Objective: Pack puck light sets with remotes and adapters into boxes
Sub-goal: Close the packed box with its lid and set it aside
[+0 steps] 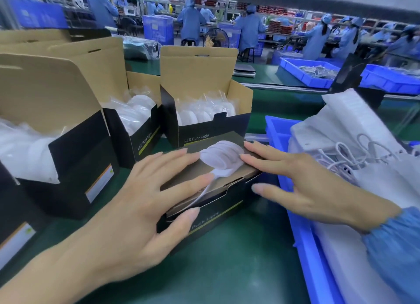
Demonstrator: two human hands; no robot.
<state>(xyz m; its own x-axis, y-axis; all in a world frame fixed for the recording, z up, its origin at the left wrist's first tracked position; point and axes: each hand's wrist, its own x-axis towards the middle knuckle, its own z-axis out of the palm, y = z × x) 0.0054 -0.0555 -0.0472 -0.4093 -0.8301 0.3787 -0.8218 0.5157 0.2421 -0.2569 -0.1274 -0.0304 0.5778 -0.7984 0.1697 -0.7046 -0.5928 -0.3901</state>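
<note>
Your left hand [136,194] lay flat with fingers spread on the lid of the closed black-and-kraft cardboard box printed with puck lights [211,185], thumb hooked over its near face. Your right hand [302,178] was also spread, fingertips on the lid's right end, thumb at the corner near the tuck flap. Neither hand pinched anything. That box sat dead centre on the green conveyor belt [238,269].

Judgement: you were closing it. To do that well, press evenly at both ends, check that the flap has gone fully into its slot, and keep the box square to the belt.

At 12 o'clock from the hands stood an open black carton of bagged white puck lights [204,113], lid up. At 10 o'clock was a second open carton [138,117], and at 9 o'clock a third larger-looking open carton [56,144], both also filled. At 3 o'clock a blue plastic bin [302,247] held white foam-wrapped adapters with cords [354,153]. I couldn't tell whether remotes were in there.
</note>
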